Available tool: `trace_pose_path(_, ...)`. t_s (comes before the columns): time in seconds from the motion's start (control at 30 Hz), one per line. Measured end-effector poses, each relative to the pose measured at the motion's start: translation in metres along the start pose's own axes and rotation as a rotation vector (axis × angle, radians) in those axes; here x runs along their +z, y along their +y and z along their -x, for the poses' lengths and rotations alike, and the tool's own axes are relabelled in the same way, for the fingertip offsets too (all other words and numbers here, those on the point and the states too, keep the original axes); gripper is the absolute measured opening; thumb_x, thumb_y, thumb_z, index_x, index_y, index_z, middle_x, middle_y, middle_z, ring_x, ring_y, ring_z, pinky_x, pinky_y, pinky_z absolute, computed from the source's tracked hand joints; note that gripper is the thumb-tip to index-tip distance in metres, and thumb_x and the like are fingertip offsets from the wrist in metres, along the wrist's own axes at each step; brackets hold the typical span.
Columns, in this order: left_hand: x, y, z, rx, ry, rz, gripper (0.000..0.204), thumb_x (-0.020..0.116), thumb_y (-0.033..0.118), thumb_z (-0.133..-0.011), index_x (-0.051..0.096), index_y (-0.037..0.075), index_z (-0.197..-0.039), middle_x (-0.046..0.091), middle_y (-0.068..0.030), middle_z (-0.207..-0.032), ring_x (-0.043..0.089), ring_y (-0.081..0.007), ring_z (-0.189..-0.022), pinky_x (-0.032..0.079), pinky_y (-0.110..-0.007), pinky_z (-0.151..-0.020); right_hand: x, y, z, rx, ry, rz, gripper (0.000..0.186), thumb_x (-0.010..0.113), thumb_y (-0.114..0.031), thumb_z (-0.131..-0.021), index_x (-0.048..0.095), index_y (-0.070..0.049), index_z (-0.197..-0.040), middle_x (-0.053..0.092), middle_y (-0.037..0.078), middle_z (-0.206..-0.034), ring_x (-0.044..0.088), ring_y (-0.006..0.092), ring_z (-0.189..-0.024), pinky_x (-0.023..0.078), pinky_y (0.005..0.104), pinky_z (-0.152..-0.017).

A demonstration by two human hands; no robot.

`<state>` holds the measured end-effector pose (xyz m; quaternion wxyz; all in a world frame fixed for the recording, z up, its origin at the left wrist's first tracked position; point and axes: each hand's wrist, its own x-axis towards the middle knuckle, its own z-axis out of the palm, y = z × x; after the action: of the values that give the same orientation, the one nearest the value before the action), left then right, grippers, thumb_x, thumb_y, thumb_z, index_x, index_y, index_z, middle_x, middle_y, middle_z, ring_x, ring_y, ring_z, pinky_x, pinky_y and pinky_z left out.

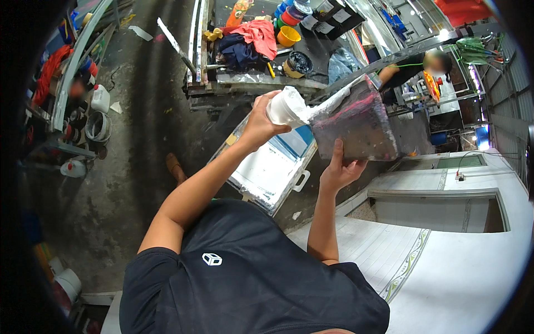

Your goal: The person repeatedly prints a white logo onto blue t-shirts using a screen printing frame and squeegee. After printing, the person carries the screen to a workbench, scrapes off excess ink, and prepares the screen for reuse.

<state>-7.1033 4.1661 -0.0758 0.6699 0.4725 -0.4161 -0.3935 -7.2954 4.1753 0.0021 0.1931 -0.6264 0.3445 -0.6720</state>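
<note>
My left hand [259, 123] is wrapped round a small white tub [282, 110], tilted to the right, with thick white paste at its mouth. My right hand [340, 173] grips the lower side of a grey, box-shaped container [353, 125], its thumb pressed on the face. Pink streaks and dried stains mark that container. White paste coats its upper left edge, which meets the tub's mouth. What lies inside the container is hidden. Below both hands is a framed screen [261, 177] with a white surface, a blue patch and a white handle at its side.
Ahead stands a stained worktable [245, 79] with cloths [253, 39], a yellow bowl [288, 36] and a tub of dark paste [298, 63]. A person [409, 69] is beyond it at right. Jugs [100, 99] and a bucket [99, 126] stand on the left floor.
</note>
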Motion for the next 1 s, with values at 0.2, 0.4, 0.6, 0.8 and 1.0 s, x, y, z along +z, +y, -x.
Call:
trace_pose_path(0.2, -0.006, 0.022, -0.001, 0.148, 0.034, -0.086, 0.096, 0.09, 0.004, -0.057, 0.049, 0.011, -0.144, 0.047, -0.0109, -0.137, 0.048, -0.0282, -0.13, 0.038, -0.039, -0.112, 0.006, 0.005, 0.007, -0.008, 0.021, 0.059, 0.047, 0.076, -0.002, -0.089, 0.052, 0.007, -0.128, 0.064, 0.017, -0.122, 0.064, 0.02, -0.104, 0.054, 0.0315, -0.09)
trace_pose_path(0.4, -0.004, 0.043, 0.005, 0.231, 0.021, -0.2, 0.095, 0.09, 0.005, -0.057, 0.049, 0.008, -0.143, 0.047, -0.0137, -0.137, 0.046, -0.0311, -0.131, 0.038, -0.04, -0.112, 0.006, 0.015, 0.019, 0.03, -0.014, 0.077, 0.044, 0.076, -0.004, -0.09, 0.053, 0.007, -0.126, 0.065, 0.016, -0.118, 0.064, 0.0194, -0.101, 0.054, 0.0304, -0.087)
trace_pose_path(0.6, -0.005, 0.011, 0.013, 0.121, 0.11, -0.227, 0.095, 0.088, 0.008, -0.059, 0.046, 0.009, -0.144, 0.04, -0.0182, -0.136, 0.05, -0.0368, -0.126, 0.043, -0.041, -0.108, 0.021, 0.011, 0.025, -0.005, 0.064, 0.061, 0.044, 0.076, -0.004, -0.09, 0.053, 0.007, -0.125, 0.065, 0.016, -0.117, 0.064, 0.0189, -0.099, 0.054, 0.0287, -0.084)
trace_pose_path(0.8, -0.006, 0.019, 0.015, 0.052, 0.108, -0.054, 0.094, 0.089, 0.006, -0.058, 0.048, 0.008, -0.142, 0.041, -0.0161, -0.134, 0.048, -0.0332, -0.126, 0.041, -0.04, -0.109, 0.019, 0.023, 0.038, -0.027, -0.057, 0.05, 0.039, 0.076, -0.004, -0.09, 0.055, 0.007, -0.122, 0.066, 0.015, -0.115, 0.065, 0.0176, -0.098, 0.054, 0.0287, -0.084)
trace_pose_path(1.0, -0.018, 0.049, 0.012, 0.166, 0.103, -0.006, 0.094, 0.091, 0.006, -0.059, 0.049, 0.009, -0.143, 0.044, -0.0105, -0.135, 0.046, -0.0253, -0.129, 0.039, -0.037, -0.111, 0.007, 0.031, 0.035, -0.043, -0.17, 0.111, 0.032, 0.076, -0.003, -0.09, 0.06, 0.008, -0.116, 0.069, 0.014, -0.11, 0.066, 0.0162, -0.095, 0.054, 0.0284, -0.083)
